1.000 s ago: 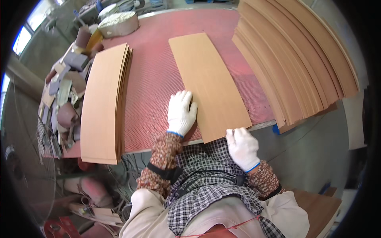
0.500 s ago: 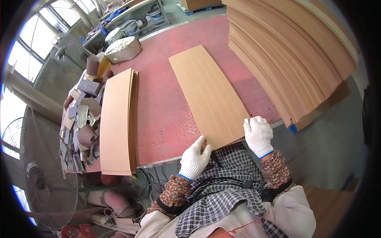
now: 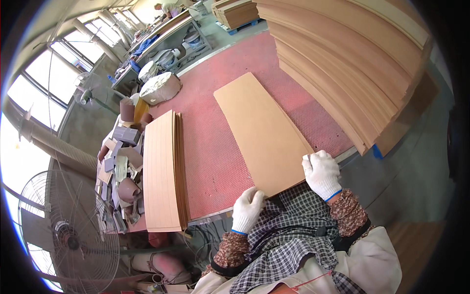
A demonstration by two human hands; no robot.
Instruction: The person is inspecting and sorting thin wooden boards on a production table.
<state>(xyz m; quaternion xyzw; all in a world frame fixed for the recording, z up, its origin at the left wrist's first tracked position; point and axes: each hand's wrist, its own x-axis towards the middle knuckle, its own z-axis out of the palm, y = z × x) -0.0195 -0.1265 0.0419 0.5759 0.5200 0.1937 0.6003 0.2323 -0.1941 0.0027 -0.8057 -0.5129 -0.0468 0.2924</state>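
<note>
A long, plain-faced tan board (image 3: 264,139) lies slanted on the red textured tabletop, its near end at my body. A second board edge shows beneath its right side. My left hand (image 3: 248,210), in a white knit glove, pinches the board's near left corner with thumb and fingers. My right hand (image 3: 323,172), gloved too, is closed by the near right corner; a small pale piece pokes out at its fingertips, too little visible to name. To the left, a stack of similar boards (image 3: 160,171) has faint lengthwise lines on its top face.
A tall stack of boards (image 3: 342,63) stands at the right. Blocks and offcuts (image 3: 122,166) are heaped along the left edge, near a caged fan (image 3: 68,235). A white round bundle (image 3: 160,88) sits at the far left of the red tabletop (image 3: 205,157). Far back, a person (image 3: 169,9) bends over.
The middle board shows a plain face where lengthwise lines showed before; the left stack's top now shows lines instead of plain. Both hands remain at the near corners. The view has tilted up.
</note>
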